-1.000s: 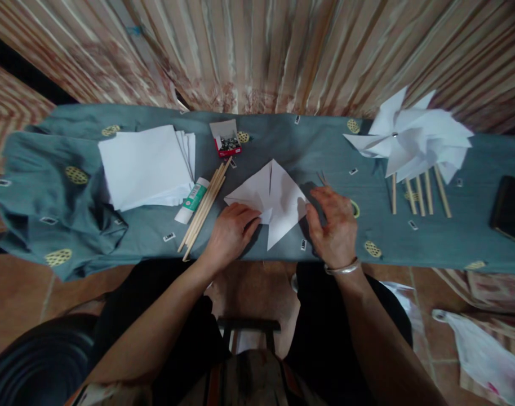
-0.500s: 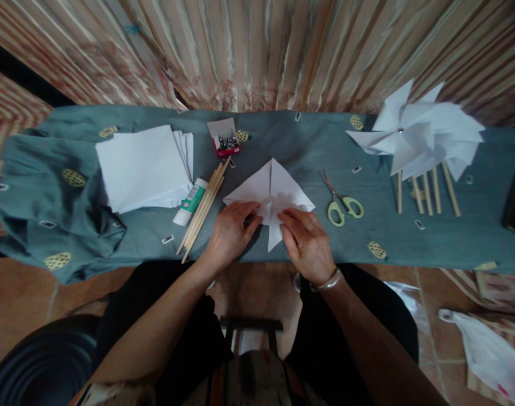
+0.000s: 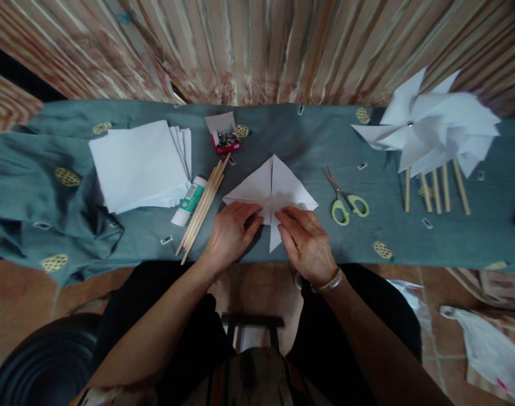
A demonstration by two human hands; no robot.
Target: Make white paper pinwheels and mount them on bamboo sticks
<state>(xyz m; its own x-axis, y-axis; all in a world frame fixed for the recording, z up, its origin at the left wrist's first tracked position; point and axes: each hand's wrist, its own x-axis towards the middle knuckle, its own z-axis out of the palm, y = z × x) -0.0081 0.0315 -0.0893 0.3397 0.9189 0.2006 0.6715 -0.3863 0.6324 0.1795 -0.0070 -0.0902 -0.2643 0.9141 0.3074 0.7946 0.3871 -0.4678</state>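
A white sheet of paper (image 3: pixel 274 183) with slits and creases lies on the cloth in front of me, one point facing away and another hanging toward the near edge. My left hand (image 3: pixel 235 228) pinches its lower left part between thumb and fingers. On the other side of the centre slit, my right hand (image 3: pixel 303 237) grips the lower right part, fingers curled and covering the edge. Green-handled scissors (image 3: pixel 345 200) rest partly open to the right of the paper. Thin wooden sticks (image 3: pixel 203 210) and a glue stick (image 3: pixel 189 201) lie to the left of my left hand.
A stack of white paper (image 3: pixel 137 163) lies at the left. An open red box of metal pins (image 3: pixel 226 140) stands toward the back. Finished paper pinwheels (image 3: pixel 435 127) on sticks overlap at the right. A patterned green cloth (image 3: pixel 300 132) covers the table; a striped curtain hangs behind.
My right hand has shifted very slightly left on the paper. Both hands keep their hold, and the view has turned a little.
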